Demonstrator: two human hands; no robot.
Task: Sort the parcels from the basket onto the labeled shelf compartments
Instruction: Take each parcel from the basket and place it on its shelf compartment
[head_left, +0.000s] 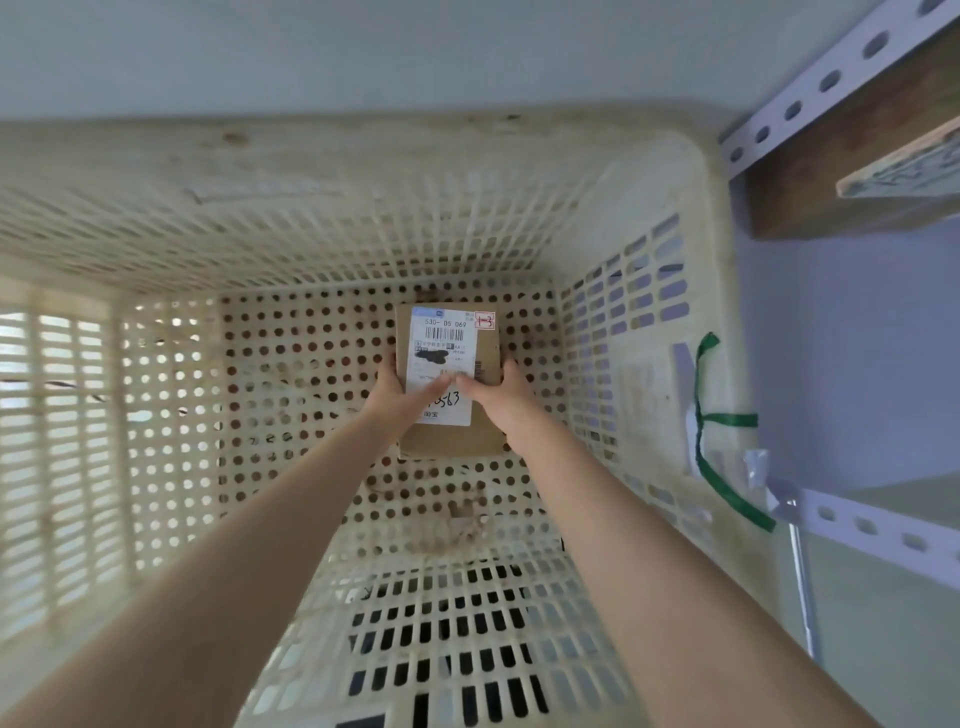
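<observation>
Down in the cream perforated plastic basket (311, 218), I have the left hand (397, 382) curled round the left edge of the small brown cardboard parcel (447, 332), thumb across its white label. The right hand (498, 387) clasps the right edge likewise. It is the only parcel I see in the basket, so I judge sorting nearly done. This one still has to go to the white metal and wood shelf (810, 104) just right of the basket.

The white label (440, 338) on the parcel (452, 441) reads "530- D5 069" — handwritten below, perhaps "563".
</observation>
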